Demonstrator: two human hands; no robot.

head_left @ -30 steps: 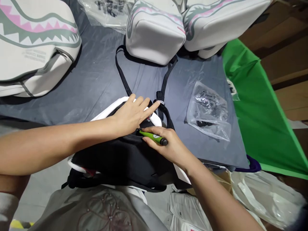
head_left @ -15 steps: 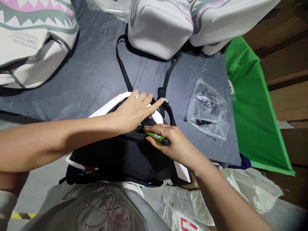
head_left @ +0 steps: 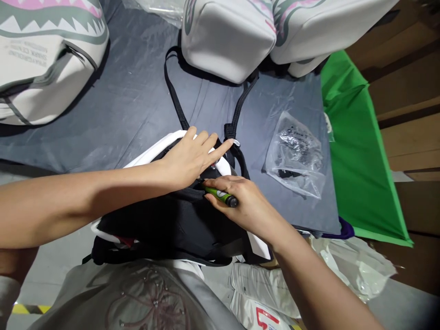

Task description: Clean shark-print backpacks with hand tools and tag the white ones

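An opened backpack (head_left: 202, 231) with black lining and a white edge lies at the front of the table, against my body. My left hand (head_left: 194, 158) rests on its upper edge with the fingers stretched out and a little spread; the thumb is mostly hidden. In my right hand (head_left: 237, 192) is a green marker pen (head_left: 218, 194) with a black end toward me. Its other end points into the bag beside my left palm, where the tip is hidden. Black straps (head_left: 237, 112) run from the bag's far side across the table.
White backpacks with shark-teeth print stand at the back (head_left: 228, 43) and at the left (head_left: 44, 68). A clear plastic bag (head_left: 297, 156) with dark contents lies on the grey table cover (head_left: 137, 91). A green fabric bin (head_left: 360, 160) stands at the right, with cartons (head_left: 412, 142) beyond.
The whole view has shifted slightly. Both hands keep nearly the same place on the backpack, and the right hand still grips the marker pen.
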